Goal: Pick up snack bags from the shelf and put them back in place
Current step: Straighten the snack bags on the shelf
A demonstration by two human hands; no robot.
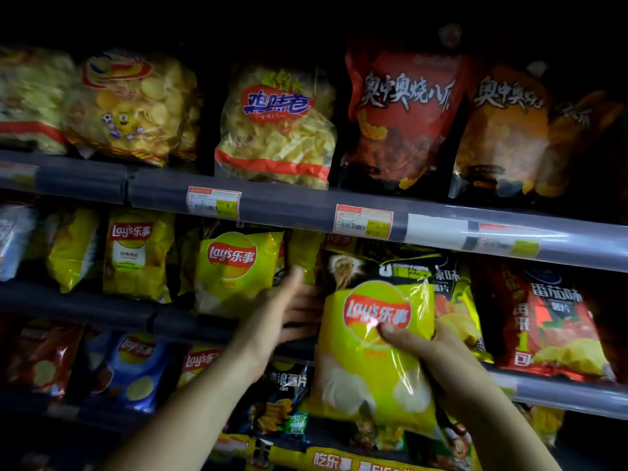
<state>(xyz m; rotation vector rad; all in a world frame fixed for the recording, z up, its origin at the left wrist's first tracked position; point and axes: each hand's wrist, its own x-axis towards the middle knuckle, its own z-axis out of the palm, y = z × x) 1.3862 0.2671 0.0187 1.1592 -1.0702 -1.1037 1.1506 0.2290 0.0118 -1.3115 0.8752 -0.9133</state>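
Gripping a yellow Lay's chip bag (373,351) by its front, the right hand (438,365) holds it before the shelf (306,205); the left hand (289,307), fingers spread, reaches between stocked Lay's bags (234,270).

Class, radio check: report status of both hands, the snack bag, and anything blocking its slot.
Right hand gripping yellow Lay's bag, off the shelf. Left hand open, reaching into the middle shelf gap. Dark bag stands behind the held one; slot itself hidden.
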